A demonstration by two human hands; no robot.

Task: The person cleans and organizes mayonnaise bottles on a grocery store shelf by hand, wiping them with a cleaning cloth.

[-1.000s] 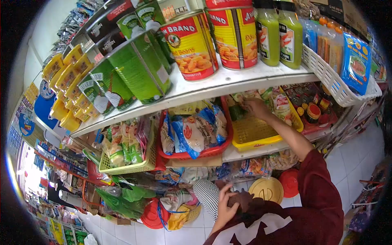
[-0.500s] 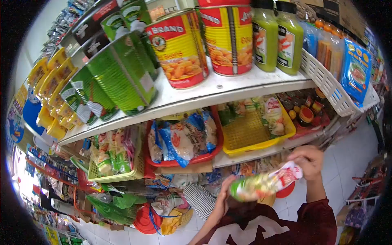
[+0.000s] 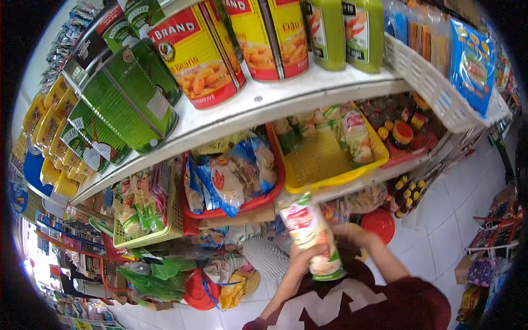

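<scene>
A white, red and green plastic food packet (image 3: 312, 237) is held upright, tilted a little, in front of my chest. My left hand (image 3: 305, 259) is closed around its lower left side. My right hand (image 3: 352, 235) is just right of the packet, smeared by motion, so its fingers cannot be made out. Above lies a yellow basket (image 3: 324, 181) on the lower shelf, with similar packets at its right end and back. Left of that, a red basket (image 3: 281, 176) holds blue and white bags.
Large green cans (image 3: 118, 102), red-yellow bean cans (image 3: 195, 60) and green sauce bottles (image 3: 363, 38) line the upper shelf (image 3: 220, 115). A white basket (image 3: 434, 88) juts at the right. Bottles (image 3: 406, 195) and a red lid-like round (image 3: 378, 226) sit low down.
The packet has swung from lying nearly level to standing upright, moving left. My left hand has come round its lower part; my right hand has left its top end and dropped.
</scene>
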